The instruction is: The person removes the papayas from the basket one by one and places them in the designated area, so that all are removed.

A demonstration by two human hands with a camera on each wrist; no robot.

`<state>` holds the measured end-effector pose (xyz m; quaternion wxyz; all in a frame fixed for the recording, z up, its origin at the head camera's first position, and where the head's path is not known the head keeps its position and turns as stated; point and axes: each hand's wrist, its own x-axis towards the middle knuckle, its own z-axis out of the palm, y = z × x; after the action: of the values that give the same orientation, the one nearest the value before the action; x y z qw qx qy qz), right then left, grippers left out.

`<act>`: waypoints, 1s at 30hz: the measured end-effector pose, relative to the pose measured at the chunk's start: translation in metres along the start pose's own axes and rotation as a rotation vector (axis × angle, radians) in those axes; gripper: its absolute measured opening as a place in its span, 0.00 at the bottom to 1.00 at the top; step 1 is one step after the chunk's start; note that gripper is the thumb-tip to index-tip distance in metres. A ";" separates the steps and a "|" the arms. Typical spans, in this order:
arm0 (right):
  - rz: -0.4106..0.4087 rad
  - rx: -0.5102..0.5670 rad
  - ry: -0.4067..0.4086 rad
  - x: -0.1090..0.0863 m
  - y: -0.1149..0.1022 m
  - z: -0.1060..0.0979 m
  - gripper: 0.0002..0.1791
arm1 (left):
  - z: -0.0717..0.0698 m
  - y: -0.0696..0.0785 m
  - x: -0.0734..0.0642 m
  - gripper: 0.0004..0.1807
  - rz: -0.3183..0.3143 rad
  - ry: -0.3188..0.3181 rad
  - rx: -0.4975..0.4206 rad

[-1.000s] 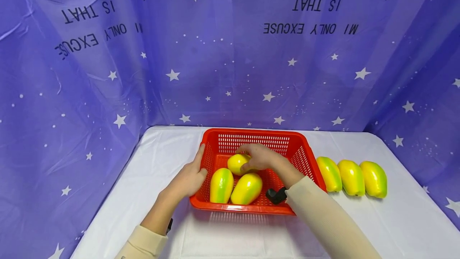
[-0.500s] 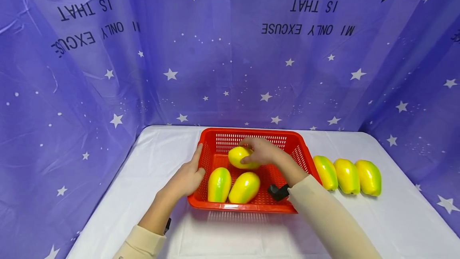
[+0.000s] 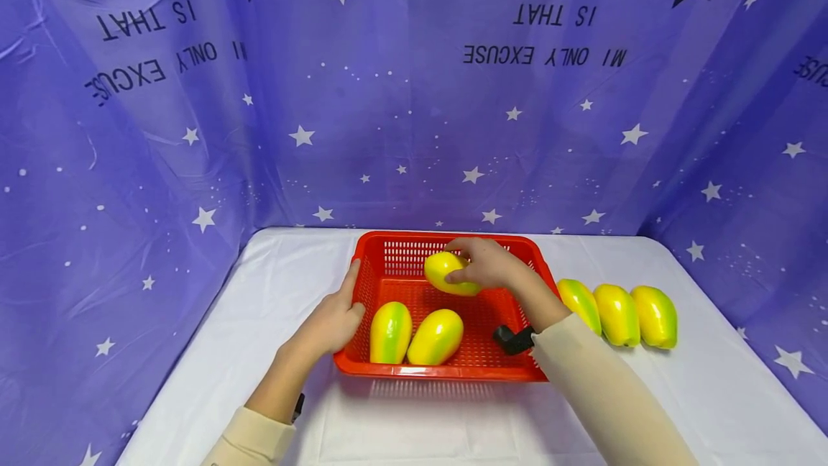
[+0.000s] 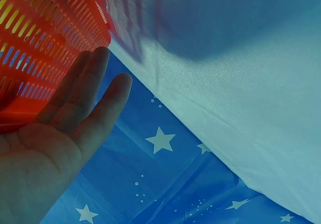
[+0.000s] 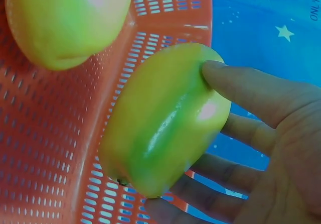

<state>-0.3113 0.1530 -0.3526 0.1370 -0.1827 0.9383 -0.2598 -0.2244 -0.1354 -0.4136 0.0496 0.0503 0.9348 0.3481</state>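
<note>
Nearest, at the bottom, two cream sleeves (image 3: 255,437) are seen, with a black piece (image 3: 514,340) worn at the right wrist. The left hand (image 3: 330,318) is laid against the left side of a red plastic basket (image 3: 446,371), its index finger stretched along the rim, its fingers straight and nothing gripped. The basket is set near the far edge of the surface (image 3: 213,372), which is covered in white cloth. By the basket's near wall, a yellow-green fruit (image 3: 391,333) and a second fruit (image 3: 436,337) are placed side by side. Farther in, before the far wall, a third fruit (image 3: 440,272) is held by the right hand (image 3: 488,265), its thumb and curled fingers parted around it. Toward the surface's right edge, three similar fruits (image 3: 617,315) are lined up beside the basket. Beyond, a purple curtain (image 3: 388,128) is hung, printed with stars and upside-down lettering.
</note>
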 end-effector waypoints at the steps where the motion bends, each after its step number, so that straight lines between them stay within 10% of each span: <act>1: 0.007 -0.003 0.007 -0.001 0.001 -0.001 0.34 | 0.000 0.000 0.000 0.43 0.004 0.000 0.002; 30: 0.069 0.081 0.128 -0.040 0.022 -0.041 0.35 | -0.001 0.000 0.002 0.43 -0.018 -0.023 -0.006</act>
<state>-0.2960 0.2050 -0.3243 0.0930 -0.1277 0.9395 -0.3040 -0.2260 -0.1357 -0.4128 0.0635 0.0455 0.9336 0.3497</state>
